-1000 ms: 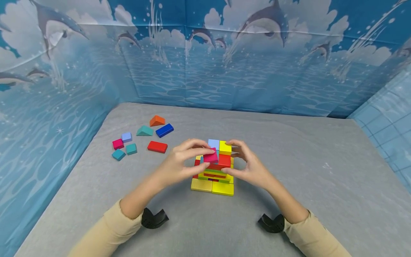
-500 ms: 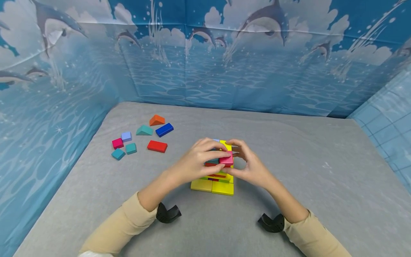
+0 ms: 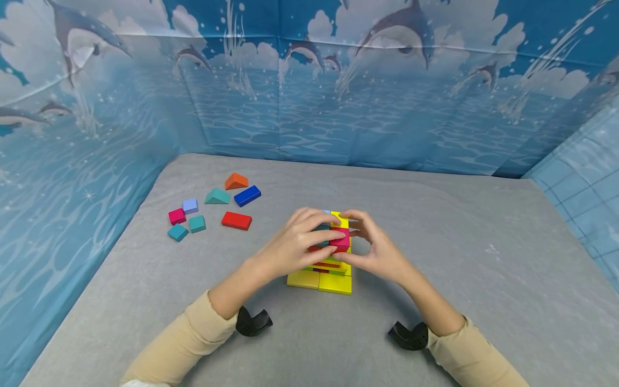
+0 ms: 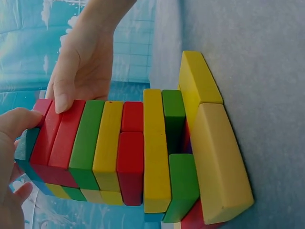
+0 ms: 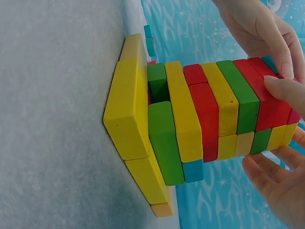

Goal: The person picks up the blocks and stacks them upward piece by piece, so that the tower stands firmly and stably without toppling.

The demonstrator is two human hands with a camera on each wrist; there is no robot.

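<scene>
A tall tower of coloured wooden blocks [image 4: 155, 176] stands on the grey cloth, resting on yellow base slabs [image 3: 335, 285]. At its top front right sits a pink block [image 3: 340, 239], pinched between the thumb and fingers of my left hand [image 3: 300, 239]. Beside the pink block, a teal block [image 4: 26, 148] shows on the top layer. My right hand [image 3: 369, 244] holds the upper tower from the right side. Its thumb lies against a red block [image 5: 264, 102] near the top, and its other fingers reach along the tower's side. Part of the top is hidden behind my left hand.
Loose blocks lie to the tower's left: a red block [image 3: 236, 220], a dark blue block [image 3: 247, 195], an orange triangle [image 3: 236, 181], a teal triangle [image 3: 217, 196] and several small cubes, one of them pink [image 3: 177, 216]. Dolphin-print curtains [image 3: 309, 107] border the cloth.
My left hand has carried the pink block rightward and down onto the tower's top front right corner. Since half a second ago it has barely moved. The right hand stays in place.
</scene>
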